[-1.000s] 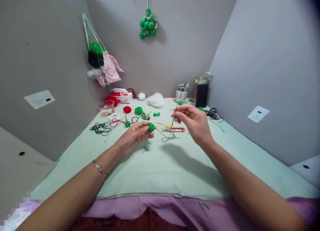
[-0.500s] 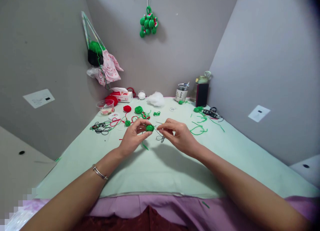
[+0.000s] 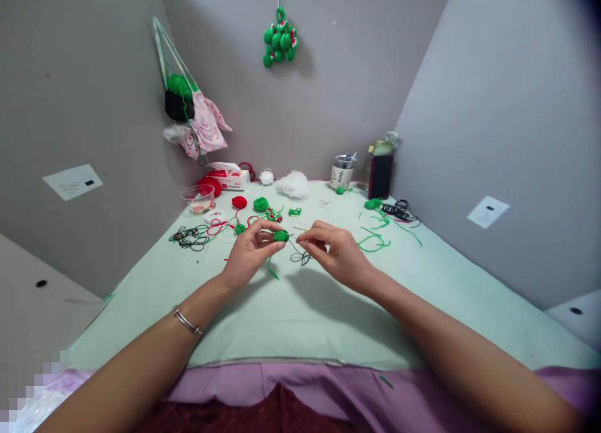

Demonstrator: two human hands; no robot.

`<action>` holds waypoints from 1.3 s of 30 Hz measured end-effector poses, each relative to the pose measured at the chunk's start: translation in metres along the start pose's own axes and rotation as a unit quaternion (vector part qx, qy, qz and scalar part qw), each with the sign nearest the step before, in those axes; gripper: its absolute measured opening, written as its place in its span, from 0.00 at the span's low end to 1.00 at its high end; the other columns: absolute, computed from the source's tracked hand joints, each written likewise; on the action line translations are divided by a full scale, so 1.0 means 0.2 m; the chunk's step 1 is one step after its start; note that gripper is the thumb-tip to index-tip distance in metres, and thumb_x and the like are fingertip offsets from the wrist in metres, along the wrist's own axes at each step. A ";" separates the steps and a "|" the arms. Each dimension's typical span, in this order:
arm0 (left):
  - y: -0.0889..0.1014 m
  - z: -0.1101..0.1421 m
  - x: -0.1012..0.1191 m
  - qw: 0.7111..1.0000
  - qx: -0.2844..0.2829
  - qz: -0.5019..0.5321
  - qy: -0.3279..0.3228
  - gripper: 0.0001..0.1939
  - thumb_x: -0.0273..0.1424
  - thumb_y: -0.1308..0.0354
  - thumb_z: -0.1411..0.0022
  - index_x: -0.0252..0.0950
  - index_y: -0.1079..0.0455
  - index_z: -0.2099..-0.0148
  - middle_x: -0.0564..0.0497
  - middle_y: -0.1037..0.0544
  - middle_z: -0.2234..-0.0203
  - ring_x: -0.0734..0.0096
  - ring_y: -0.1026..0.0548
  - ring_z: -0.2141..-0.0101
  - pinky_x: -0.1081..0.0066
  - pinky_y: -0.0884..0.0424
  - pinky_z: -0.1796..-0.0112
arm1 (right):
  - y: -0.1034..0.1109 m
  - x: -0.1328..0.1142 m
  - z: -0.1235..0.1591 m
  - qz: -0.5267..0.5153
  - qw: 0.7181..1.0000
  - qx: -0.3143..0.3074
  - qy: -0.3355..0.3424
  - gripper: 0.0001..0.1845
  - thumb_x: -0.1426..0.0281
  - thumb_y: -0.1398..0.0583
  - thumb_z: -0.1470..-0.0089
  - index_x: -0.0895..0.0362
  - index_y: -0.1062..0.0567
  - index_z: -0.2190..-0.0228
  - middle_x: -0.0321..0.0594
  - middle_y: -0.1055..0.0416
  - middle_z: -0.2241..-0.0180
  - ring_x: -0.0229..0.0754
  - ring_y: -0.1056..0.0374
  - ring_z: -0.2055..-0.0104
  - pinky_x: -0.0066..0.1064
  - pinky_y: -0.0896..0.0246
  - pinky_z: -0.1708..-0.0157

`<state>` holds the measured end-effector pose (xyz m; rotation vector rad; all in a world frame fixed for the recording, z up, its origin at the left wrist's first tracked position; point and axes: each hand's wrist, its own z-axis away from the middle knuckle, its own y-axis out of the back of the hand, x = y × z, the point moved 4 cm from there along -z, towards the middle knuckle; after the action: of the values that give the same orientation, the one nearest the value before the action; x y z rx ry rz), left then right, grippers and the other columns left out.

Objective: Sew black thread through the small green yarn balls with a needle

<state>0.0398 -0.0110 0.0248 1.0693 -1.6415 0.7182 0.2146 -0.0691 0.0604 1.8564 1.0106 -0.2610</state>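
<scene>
A small green crocheted ball [image 3: 281,236] is pinched between the thumb and fingers of my left hand [image 3: 251,248]. A green yarn tail [image 3: 273,270] hangs down below it. To the right, my right hand [image 3: 335,248] is closed in a pinch a short way from the ball, its fingertips facing it. What those fingers hold is too small to make out. Thin dark strands show in the gap between the hands. Below them lies a loose tangle of black thread [image 3: 300,258]. A slim rod [image 3: 297,228] shows just behind the right fingertips.
Farther back lie a red yarn ball [image 3: 239,202], a green yarn ball [image 3: 260,204] and white stuffing [image 3: 293,185]. Black cord [image 3: 190,238] and a clear bowl [image 3: 198,199] are at left. Green yarn scraps [image 3: 374,242], a pen jar [image 3: 341,173] and a dark upright box [image 3: 380,177] stand or lie at right.
The green ball has shifted very slightly up and left in my left hand's grip. My right hand stays nearly in place, still pinched.
</scene>
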 end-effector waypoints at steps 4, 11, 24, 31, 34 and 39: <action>0.00 0.00 0.00 1.000 0.000 0.000 -0.012 0.14 0.32 0.32 0.46 0.37 0.30 0.57 0.51 0.24 0.66 0.71 0.27 0.65 0.70 0.31 0.61 | 0.00 0.00 0.00 0.004 1.000 -0.009 0.001 0.10 0.72 0.42 0.39 0.58 0.21 0.67 0.37 0.34 0.73 0.34 0.40 0.74 0.28 0.47 0.73; 0.00 0.00 -0.01 1.000 -0.001 -0.006 -0.020 0.14 0.32 0.33 0.45 0.38 0.30 0.56 0.51 0.24 0.64 0.71 0.27 0.63 0.71 0.31 0.60 | 0.00 0.00 0.00 0.001 1.000 -0.006 0.003 0.09 0.72 0.42 0.39 0.58 0.21 0.67 0.38 0.34 0.72 0.35 0.39 0.73 0.28 0.46 0.72; 0.00 0.00 0.00 1.000 -0.011 0.004 -0.029 0.12 0.29 0.33 0.46 0.38 0.28 0.58 0.52 0.25 0.62 0.70 0.26 0.61 0.69 0.30 0.57 | -0.01 0.01 0.00 -0.011 1.000 -0.025 -0.008 0.10 0.73 0.42 0.40 0.58 0.20 0.67 0.37 0.33 0.73 0.35 0.39 0.73 0.28 0.47 0.72; -0.01 -0.01 -0.04 0.995 -0.033 0.086 0.022 0.14 0.31 0.31 0.47 0.38 0.29 0.58 0.52 0.24 0.63 0.70 0.25 0.62 0.67 0.32 0.56 | -0.04 0.07 -0.01 -0.136 0.989 -0.030 -0.054 0.07 0.69 0.40 0.42 0.57 0.21 0.67 0.40 0.29 0.69 0.38 0.35 0.69 0.30 0.41 0.69; -0.02 -0.01 -0.04 0.994 -0.036 0.095 0.025 0.14 0.30 0.31 0.47 0.38 0.29 0.59 0.53 0.24 0.62 0.70 0.25 0.62 0.67 0.32 0.55 | -0.05 0.08 -0.02 -0.151 0.986 -0.025 -0.060 0.07 0.69 0.40 0.43 0.57 0.21 0.67 0.39 0.30 0.69 0.38 0.35 0.69 0.30 0.40 0.68; -0.03 0.00 -0.03 0.996 -0.031 0.078 0.018 0.13 0.31 0.31 0.47 0.39 0.28 0.59 0.52 0.24 0.63 0.70 0.26 0.60 0.68 0.32 0.54 | -0.06 0.09 -0.01 -0.138 0.988 0.003 -0.070 0.06 0.69 0.39 0.44 0.57 0.22 0.70 0.37 0.30 0.72 0.36 0.36 0.72 0.29 0.41 0.71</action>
<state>0.0462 -0.0115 0.0187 0.8871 -1.7189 0.7785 0.2170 -0.0548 0.0434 1.6751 1.1680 -0.5514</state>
